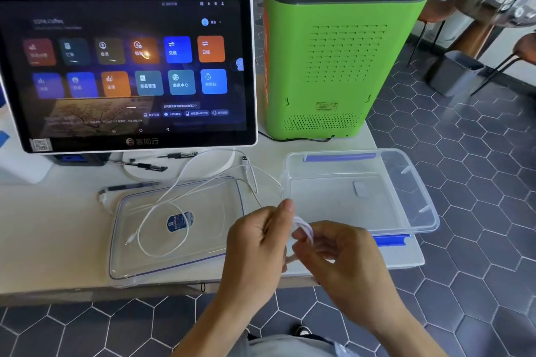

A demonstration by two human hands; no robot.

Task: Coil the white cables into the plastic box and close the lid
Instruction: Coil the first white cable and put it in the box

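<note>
A clear plastic box [417, 182] with blue latches stands open and empty at the right of the white table. Its clear lid [203, 240] lies flat to the left, a blue sticker at its middle. A white cable [162, 211] loops loosely across the lid and runs toward the hands. My left hand [255, 243] and my right hand [339, 252] meet just in front of the box, both pinching a small coil of white cable [304, 229] between them.
A touchscreen terminal [127, 66] stands at the back left, a green machine [333, 61] at the back right. Pens [145, 166] lie under the screen. The table's front edge [87, 295] is near; hexagon floor tiles lie below and to the right.
</note>
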